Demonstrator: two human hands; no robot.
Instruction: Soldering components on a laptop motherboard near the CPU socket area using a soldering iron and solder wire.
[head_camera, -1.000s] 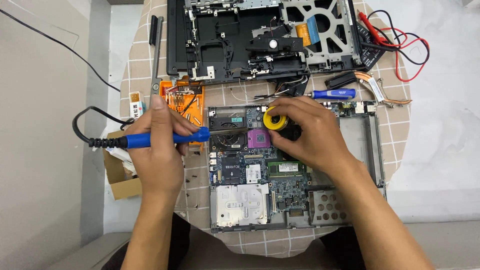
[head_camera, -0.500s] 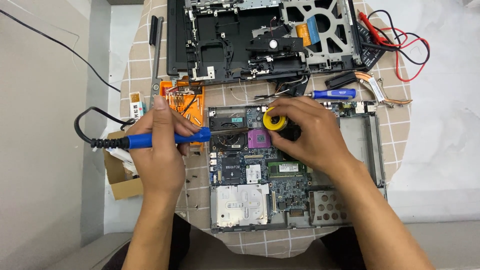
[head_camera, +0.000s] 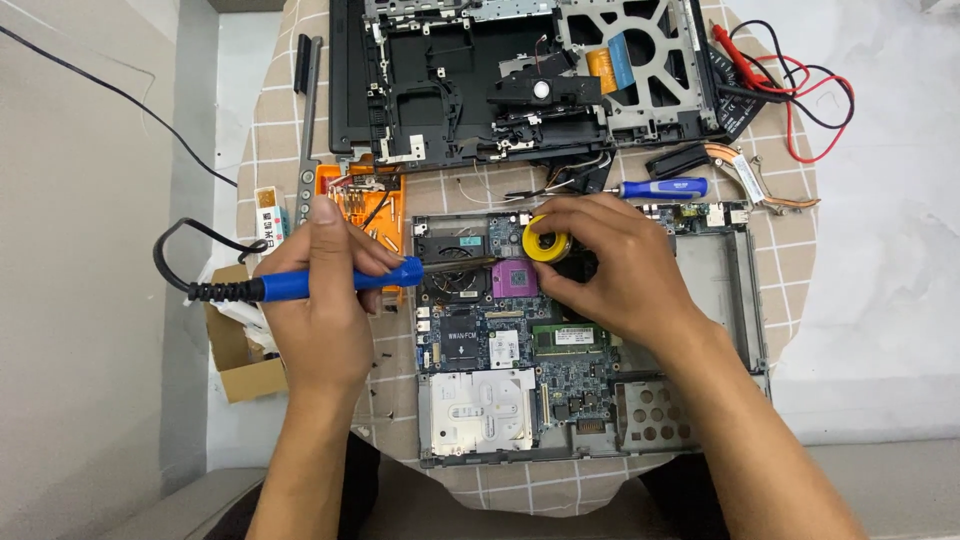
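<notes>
With the left hand (head_camera: 325, 300) clamped on the blue soldering iron (head_camera: 330, 283) and the right hand (head_camera: 610, 265) pinching the yellow spool (head_camera: 548, 241) over the motherboard (head_camera: 510, 330) mid-worktop, steady both wrists so the tip lands cleanly beside the purple socket (head_camera: 513, 279).

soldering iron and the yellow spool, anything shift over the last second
Nothing visibly changed. The left hand still grips the blue soldering iron with its tip over the laptop board, and the right hand still holds the yellow spool just above the purple socket. The blue screwdriver lies where it was.
</notes>
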